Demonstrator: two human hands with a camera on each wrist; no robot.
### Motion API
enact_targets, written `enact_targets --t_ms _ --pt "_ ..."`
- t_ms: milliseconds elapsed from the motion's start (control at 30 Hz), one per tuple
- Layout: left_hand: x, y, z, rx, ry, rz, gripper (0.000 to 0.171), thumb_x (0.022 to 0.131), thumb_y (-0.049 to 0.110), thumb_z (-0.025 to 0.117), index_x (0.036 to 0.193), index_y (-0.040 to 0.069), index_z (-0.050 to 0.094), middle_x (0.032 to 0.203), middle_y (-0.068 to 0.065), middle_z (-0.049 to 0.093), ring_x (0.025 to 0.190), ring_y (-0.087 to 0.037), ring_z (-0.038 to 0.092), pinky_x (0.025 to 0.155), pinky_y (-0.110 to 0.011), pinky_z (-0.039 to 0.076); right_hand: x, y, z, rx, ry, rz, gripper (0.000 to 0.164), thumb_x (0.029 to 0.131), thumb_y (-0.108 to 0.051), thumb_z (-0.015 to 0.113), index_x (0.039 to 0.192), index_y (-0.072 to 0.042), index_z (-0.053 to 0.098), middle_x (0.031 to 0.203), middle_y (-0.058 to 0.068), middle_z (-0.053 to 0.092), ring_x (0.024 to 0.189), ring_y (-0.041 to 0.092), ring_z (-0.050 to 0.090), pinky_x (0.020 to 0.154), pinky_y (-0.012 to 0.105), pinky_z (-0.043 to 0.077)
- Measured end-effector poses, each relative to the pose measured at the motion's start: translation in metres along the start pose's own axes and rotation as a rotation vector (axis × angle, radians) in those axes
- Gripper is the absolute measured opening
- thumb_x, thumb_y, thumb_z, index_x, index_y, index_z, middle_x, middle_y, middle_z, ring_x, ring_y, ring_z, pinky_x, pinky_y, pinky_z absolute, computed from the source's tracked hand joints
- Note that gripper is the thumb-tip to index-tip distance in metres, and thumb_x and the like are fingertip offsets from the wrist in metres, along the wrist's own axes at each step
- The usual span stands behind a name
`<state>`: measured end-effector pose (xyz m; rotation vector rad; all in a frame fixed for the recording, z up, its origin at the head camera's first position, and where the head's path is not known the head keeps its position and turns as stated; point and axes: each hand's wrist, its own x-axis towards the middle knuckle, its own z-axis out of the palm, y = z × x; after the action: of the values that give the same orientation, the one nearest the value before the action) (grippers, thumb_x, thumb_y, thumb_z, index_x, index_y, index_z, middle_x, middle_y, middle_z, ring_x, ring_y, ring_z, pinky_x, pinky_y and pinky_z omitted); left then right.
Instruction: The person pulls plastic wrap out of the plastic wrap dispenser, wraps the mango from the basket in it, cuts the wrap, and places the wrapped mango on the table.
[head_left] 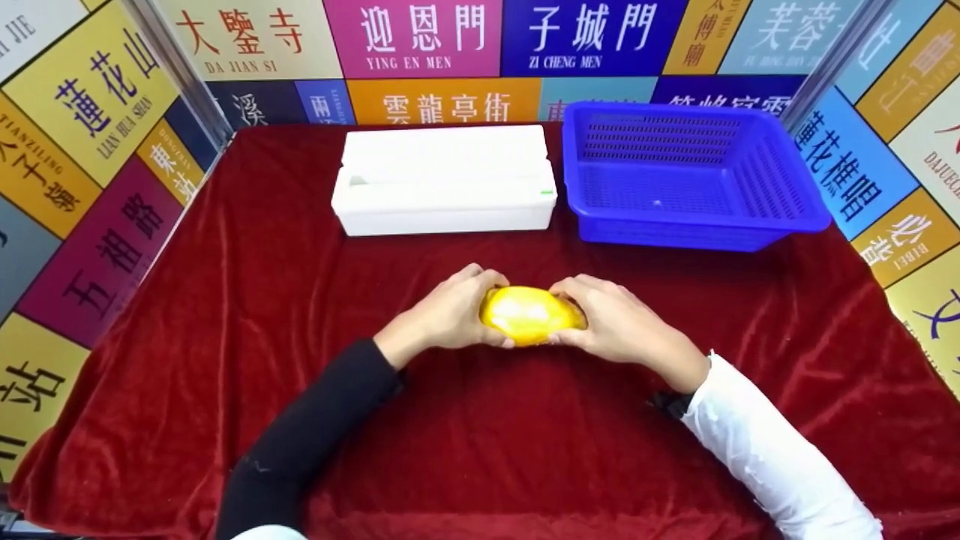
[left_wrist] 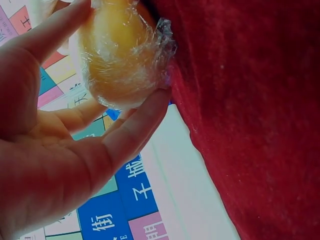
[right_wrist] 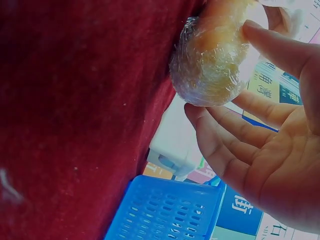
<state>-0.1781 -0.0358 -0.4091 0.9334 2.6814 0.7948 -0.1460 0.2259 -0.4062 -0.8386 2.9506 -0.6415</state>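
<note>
A yellow mango point(head_left: 528, 315), wrapped in clear cling film, is held between both hands over the red cloth at the centre of the head view. My left hand point(head_left: 455, 309) grips its left end, thumb on the near side and fingers round the far side. On its right end my right hand point(head_left: 616, 319) has the same kind of hold. In the left wrist view, crinkled film point(left_wrist: 162, 42) bunches along one side of the mango. The right wrist view shows film point(right_wrist: 202, 75) gathered over the other end.
Behind the hands stands a long white box point(head_left: 450, 214), its top stepped, with a small green mark. To its right is a blue perforated plastic basket point(head_left: 705, 225). Red velvet cloth point(head_left: 480, 450) covers the table. Panels with printed characters point(head_left: 427, 37) line the back and sides.
</note>
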Motion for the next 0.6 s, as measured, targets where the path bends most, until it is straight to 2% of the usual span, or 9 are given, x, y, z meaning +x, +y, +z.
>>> enact_targets --t_ms 467,600 --pt "-0.0022 -0.0006 0.0015 0.008 -0.014 -0.007 0.08 0.072 0.044 0.09 0.135 0.007 0.057 0.121 -0.009 0.058 0.108 -0.021 0.056 0.097 -0.036 0.051 -0.0003 -0.0029 0.0037 0.016 -0.015 0.019 0.057 0.081 -0.036 0.085 0.125 -0.008 0.063 0.112 0.006 0.068 0.099 0.024 0.065 0.088 0.043 0.053" --pt "-0.0005 0.0012 -0.0022 0.013 -0.032 -0.019 0.084 0.073 0.045 0.089 0.138 0.007 0.055 0.123 -0.011 0.057 0.109 -0.024 0.057 0.099 -0.037 0.051 0.0018 -0.0029 0.0023 -0.003 -0.021 0.021 0.061 0.081 -0.037 0.084 0.129 -0.008 0.061 0.115 0.007 0.068 0.101 0.025 0.066 0.089 0.045 0.054"
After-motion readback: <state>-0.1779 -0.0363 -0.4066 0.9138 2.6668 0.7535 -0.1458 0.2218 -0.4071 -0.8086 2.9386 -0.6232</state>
